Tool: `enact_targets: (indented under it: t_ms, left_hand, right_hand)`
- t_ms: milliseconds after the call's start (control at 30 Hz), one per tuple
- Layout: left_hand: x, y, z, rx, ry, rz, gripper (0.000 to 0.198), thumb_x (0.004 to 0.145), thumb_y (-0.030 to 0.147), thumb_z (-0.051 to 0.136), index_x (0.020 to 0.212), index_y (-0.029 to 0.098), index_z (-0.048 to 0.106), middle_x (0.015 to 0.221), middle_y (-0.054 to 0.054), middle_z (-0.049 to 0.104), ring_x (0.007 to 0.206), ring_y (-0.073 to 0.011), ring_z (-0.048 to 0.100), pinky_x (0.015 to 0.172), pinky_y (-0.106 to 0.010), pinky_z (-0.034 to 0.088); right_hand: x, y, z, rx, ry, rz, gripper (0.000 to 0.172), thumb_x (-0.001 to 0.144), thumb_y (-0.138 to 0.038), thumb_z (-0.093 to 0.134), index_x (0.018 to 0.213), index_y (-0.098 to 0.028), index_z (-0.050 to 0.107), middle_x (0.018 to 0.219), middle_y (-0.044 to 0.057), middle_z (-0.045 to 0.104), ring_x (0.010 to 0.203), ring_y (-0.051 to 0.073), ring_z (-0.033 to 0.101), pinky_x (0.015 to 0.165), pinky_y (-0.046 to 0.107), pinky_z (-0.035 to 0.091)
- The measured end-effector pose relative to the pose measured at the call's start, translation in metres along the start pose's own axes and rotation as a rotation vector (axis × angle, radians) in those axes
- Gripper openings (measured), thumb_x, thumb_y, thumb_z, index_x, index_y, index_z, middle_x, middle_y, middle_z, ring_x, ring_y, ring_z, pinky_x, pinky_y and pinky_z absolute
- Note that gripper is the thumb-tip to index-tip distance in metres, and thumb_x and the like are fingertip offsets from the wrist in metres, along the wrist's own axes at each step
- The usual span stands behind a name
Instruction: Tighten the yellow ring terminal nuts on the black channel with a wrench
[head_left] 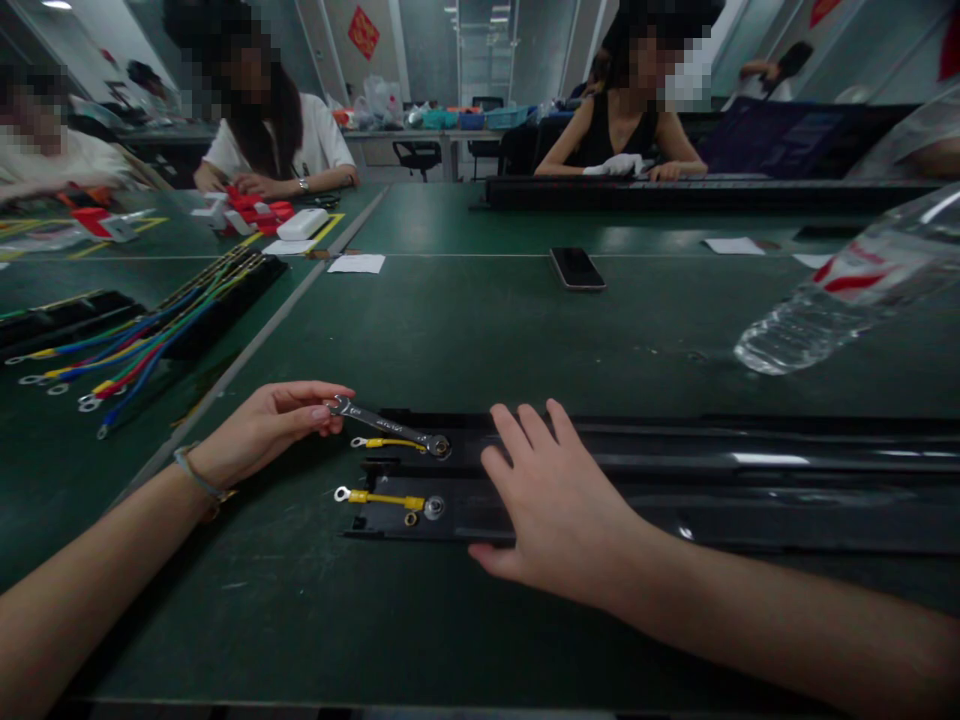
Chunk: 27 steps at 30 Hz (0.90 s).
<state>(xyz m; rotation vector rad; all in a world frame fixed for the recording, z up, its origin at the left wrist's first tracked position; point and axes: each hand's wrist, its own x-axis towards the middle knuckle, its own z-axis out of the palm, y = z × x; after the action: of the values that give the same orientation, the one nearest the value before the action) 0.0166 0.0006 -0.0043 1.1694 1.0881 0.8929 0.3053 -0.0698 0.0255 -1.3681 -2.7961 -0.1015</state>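
My left hand (266, 425) pinches the handle end of a small silver wrench (390, 430), whose far end sits on a nut at the left end of a long black rail (750, 480). My right hand (551, 500) lies flat on the rail with its fingers spread, just right of the nut. Two short yellow wires with ring terminals (382, 497) are fixed to the rail's left end, one under the wrench and one below it.
A bundle of coloured wires with ring terminals (127, 350) lies at the left on a black tray. A clear water bottle (847, 290) lies at the right. A phone (576, 268) and paper slips lie further back. Other people work at the far tables.
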Motion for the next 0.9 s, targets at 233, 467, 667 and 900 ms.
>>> enact_targets:
  t_ms: [233,467,667,900]
  left_hand:
    - [-0.002,-0.005,-0.01,0.053,-0.156,0.085,0.023,0.057,0.02,0.074,0.079,0.016,0.067,0.064,-0.003,0.061,0.056,-0.0119,0.054,0.053,-0.021,0.044]
    - [-0.002,-0.005,-0.012,0.131,-0.369,0.146,0.017,0.06,0.023,0.07,0.074,0.019,0.063,0.067,-0.001,0.055,0.064,-0.0152,0.049,0.057,-0.024,0.04]
    - [-0.003,-0.002,-0.01,0.137,-0.459,0.14,0.017,0.059,0.02,0.07,0.074,0.019,0.062,0.07,-0.002,0.055,0.066,-0.0163,0.049,0.059,-0.026,0.039]
    - [-0.002,-0.001,-0.008,0.129,-0.459,0.15,0.016,0.06,0.022,0.07,0.073,0.018,0.062,0.069,-0.002,0.055,0.066,-0.0157,0.049,0.059,-0.025,0.039]
  right_hand:
    - [0.0,-0.001,0.001,-0.028,-0.003,0.005,0.064,0.066,-0.063,0.042,0.102,-0.011,0.056,0.128,0.023,0.038,0.115,0.039,0.032,0.094,0.056,0.018]
    - [-0.001,-0.001,0.0,-0.018,-0.02,0.001,0.066,0.067,-0.063,0.041,0.103,-0.011,0.056,0.128,0.023,0.038,0.116,0.039,0.032,0.093,0.056,0.019]
    - [-0.001,0.0,-0.001,-0.002,-0.008,0.003,0.064,0.066,-0.062,0.043,0.102,-0.01,0.057,0.128,0.024,0.038,0.116,0.04,0.033,0.094,0.056,0.019]
    - [-0.001,0.0,-0.001,0.001,-0.002,-0.001,0.065,0.067,-0.062,0.043,0.103,-0.01,0.056,0.128,0.024,0.038,0.115,0.04,0.033,0.094,0.057,0.019]
